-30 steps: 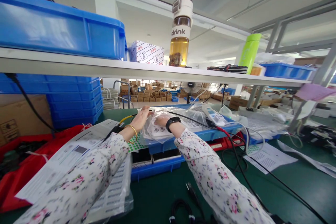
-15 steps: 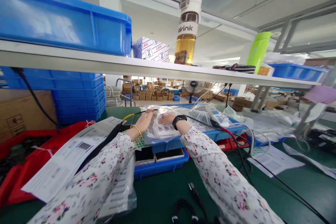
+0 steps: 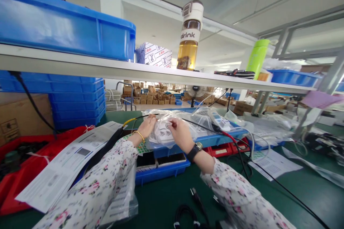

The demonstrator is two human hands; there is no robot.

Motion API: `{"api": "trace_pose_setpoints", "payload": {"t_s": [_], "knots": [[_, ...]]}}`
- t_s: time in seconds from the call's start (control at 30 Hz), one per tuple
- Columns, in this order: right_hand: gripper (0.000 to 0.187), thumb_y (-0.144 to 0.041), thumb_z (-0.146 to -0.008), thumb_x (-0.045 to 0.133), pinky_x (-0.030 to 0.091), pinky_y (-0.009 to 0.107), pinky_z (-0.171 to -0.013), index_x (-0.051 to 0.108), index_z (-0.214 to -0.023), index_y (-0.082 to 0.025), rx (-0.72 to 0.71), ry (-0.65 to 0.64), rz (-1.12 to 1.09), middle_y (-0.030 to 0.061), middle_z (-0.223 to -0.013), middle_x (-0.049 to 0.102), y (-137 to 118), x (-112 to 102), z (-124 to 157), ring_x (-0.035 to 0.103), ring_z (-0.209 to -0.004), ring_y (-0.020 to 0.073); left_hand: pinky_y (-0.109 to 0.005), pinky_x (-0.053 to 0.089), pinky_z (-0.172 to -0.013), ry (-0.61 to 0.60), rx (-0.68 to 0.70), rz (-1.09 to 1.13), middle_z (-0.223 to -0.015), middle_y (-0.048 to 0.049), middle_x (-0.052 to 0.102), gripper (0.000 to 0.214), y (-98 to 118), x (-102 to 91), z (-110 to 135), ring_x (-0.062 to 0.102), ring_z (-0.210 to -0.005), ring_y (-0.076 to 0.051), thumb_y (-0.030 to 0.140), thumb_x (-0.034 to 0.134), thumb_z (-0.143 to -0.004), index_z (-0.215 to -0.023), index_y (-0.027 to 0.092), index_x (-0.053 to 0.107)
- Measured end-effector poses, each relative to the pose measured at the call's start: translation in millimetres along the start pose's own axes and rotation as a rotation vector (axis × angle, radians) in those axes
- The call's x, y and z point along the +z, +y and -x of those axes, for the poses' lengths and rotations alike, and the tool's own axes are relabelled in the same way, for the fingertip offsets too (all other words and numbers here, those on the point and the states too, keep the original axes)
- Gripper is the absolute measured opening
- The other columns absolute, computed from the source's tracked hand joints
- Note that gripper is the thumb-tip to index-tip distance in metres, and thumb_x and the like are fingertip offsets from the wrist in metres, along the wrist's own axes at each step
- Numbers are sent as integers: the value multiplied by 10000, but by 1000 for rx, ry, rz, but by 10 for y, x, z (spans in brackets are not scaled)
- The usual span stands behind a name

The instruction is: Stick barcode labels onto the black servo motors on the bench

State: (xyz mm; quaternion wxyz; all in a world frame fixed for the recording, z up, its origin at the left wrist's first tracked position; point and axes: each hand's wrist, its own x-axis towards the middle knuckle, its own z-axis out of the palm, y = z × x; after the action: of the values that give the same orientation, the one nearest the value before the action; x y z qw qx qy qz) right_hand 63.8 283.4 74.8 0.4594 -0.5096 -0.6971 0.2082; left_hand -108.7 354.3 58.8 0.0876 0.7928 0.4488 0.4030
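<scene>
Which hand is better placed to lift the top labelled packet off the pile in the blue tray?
Right, probably: the right hand pinches the labelled packet by its edge; the left hand only rests against the pile.

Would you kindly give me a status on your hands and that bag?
Left hand and right hand both gripping clear plastic bag. Bag over blue tray. Black cable just behind.

The fingertips of the left hand [image 3: 146, 127] lie behind the crumpled clear bag [image 3: 161, 137], so its grip cannot be told. Print on the white labels [image 3: 164, 131] inside is too small to read. The blue tray [image 3: 215, 138] under the bag is mostly covered. The black cable [image 3: 185, 210] and both sleeves [image 3: 231, 189] run off the bottom edge; the blue bin [image 3: 67, 30] on the shelf [image 3: 161, 73] is cut at the left.
</scene>
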Motion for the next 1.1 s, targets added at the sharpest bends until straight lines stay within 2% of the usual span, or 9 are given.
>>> {"api": "trace_pose_setpoints", "payload": {"t_s": [0.13,0.3,0.43,0.5,0.6,0.7,0.83,0.97,1.1], "knots": [[302,-186,-829,534,536,343,-794,555,-1126,-139,161,-47,-441,75,-963,646,-16,-341,523,638,-830,202,-464,389,-1028,-18,-52,26,-1260,-143,552,370,77,-51,58,499,-1202,-243,375,400,-949,-1165,116,551],[269,-181,-814,595,551,293,-755,569,-1068,-99,385,-44,-874,115,-916,665,33,-846,1256,661,-775,178,-369,300,-1098,-77,-32,28,-1396,-134,443,568,385,-266,251,359,-1326,-259,439,307,-900,-1322,81,436],[159,-114,-893,525,558,258,-702,595,-1025,-58,506,61,-1058,145,-892,664,79,-1259,1832,667,-769,183,-369,213,-1126,-68,26,10,-1452,-84,369,661,793,-409,438,339,-1332,-240,466,317,-880,-1423,93,269],[156,-87,-908,508,564,259,-677,602,-1026,-46,545,146,-1114,156,-894,664,123,-1490,2139,669,-762,196,-387,267,-1100,-61,38,-14,-1394,-65,457,636,1045,-414,536,435,-1257,-244,462,386,-846,-1396,145,339],[181,-71,-927,468,573,283,-681,600,-1049,-53,575,314,-1177,163,-930,661,240,-1883,2662,669,-791,219,-394,415,-978,-54,56,-114,-1239,-42,593,572,1490,-313,703,589,-1020,-234,452,439,-799,-1318,211,442],[214,-100,-958,405,573,290,-710,603,-1034,-68,596,496,-1225,164,-969,653,404,-2258,3271,661,-868,234,-401,461,-901,-173,124,-239,-1207,-62,606,567,1989,-93,909,607,-944,-239,464,399,-791,-1281,189,476],[269,-116,-968,339,569,309,-761,608,-957,-113,619,671,-1297,128,-955,654,621,-2515,4087,648,-926,231,-406,396,-991,-474,279,-288,-1275,-97,559,594,2580,385,1207,541,-1115,-269,462,394,-791,-1282,141,486],[299,-149,-976,309,544,335,-837,607,-956,-139,605,706,-1411,114,-1025,641,744,-2449,4691,615,-1011,228,-347,339,-1053,-657,381,-304,-1339,-113,506,623,2941,1001,1435,478,-1208,-249,437,473,-795,-1319,103,444],[286,-202,-983,329,483,395,-938,594,-1065,-130,569,661,-1542,114,-1101,619,799,-2265,4998,563,-1097,243,-383,391,-1011,-740,369,-348,-1274,-125,540,512,3122,1572,1559,523,-1144,-233,371,531,-848,-1291,125,458]]}}
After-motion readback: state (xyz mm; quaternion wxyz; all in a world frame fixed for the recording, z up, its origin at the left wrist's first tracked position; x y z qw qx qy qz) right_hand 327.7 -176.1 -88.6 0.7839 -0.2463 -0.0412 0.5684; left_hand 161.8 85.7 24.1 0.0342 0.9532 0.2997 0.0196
